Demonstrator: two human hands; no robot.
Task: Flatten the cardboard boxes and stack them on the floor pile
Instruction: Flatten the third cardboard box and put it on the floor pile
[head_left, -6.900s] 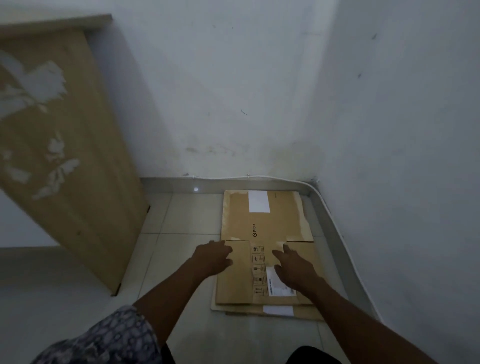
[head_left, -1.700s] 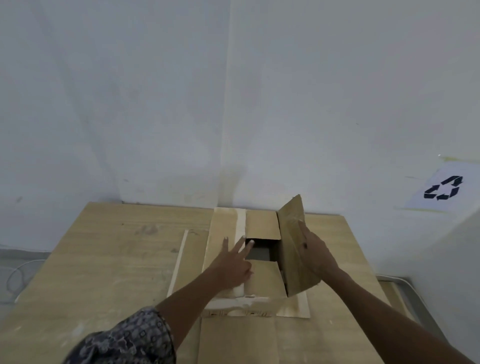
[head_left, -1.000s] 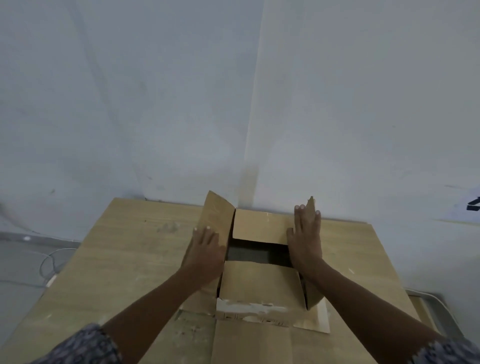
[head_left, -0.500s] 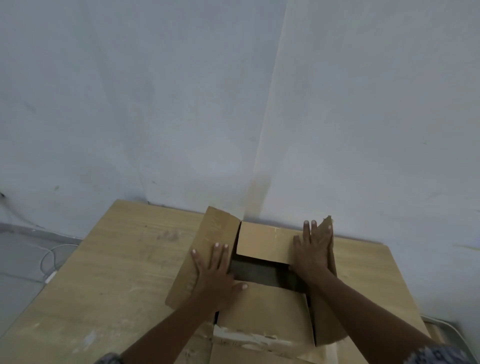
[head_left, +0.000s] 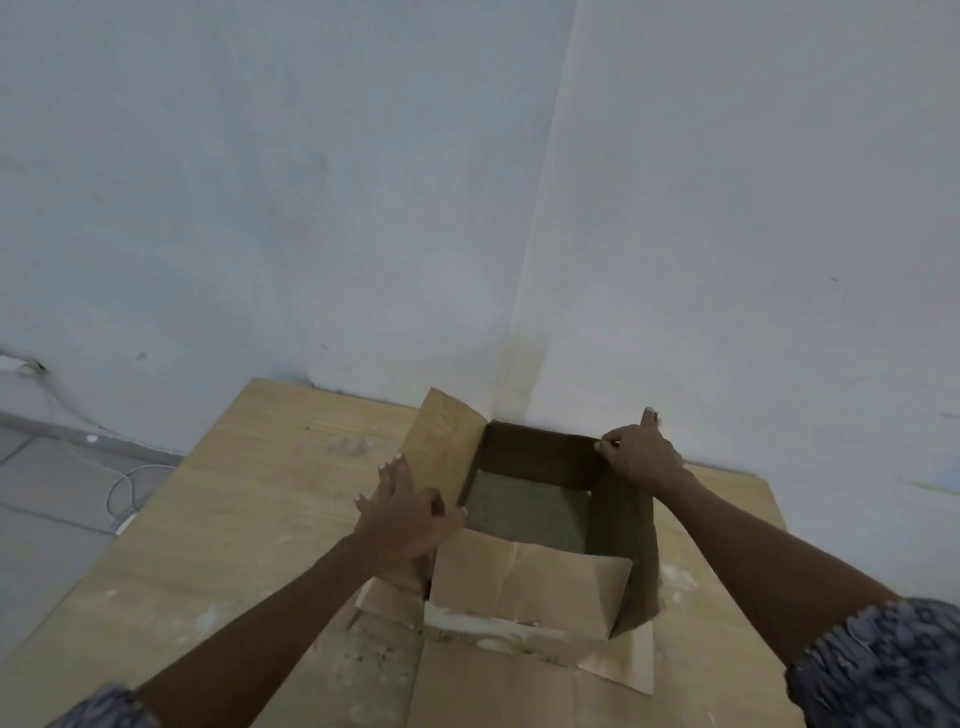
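Note:
A brown cardboard box (head_left: 530, 582) stands open on the wooden table (head_left: 249, 519) near the wall corner. Its left flap is folded outward and its near flap leans over the opening; the dark inside shows. My left hand (head_left: 402, 512) lies on the left flap with fingers spread, thumb at the box's left rim. My right hand (head_left: 636, 454) pinches the far right corner of the box's rim. Flat cardboard (head_left: 498, 691) lies under the box toward me. The floor pile is out of view.
White walls meet in a corner right behind the box. At the left, grey floor tiles (head_left: 47, 493) show below the table with a white cable (head_left: 124, 493) coiled on them. The table's left edge runs diagonally toward me.
The far flap, flat over the opening before, is now pushed away, so the inside is exposed. My right hand moved from the right flap to the far right corner. The camera moved closer.

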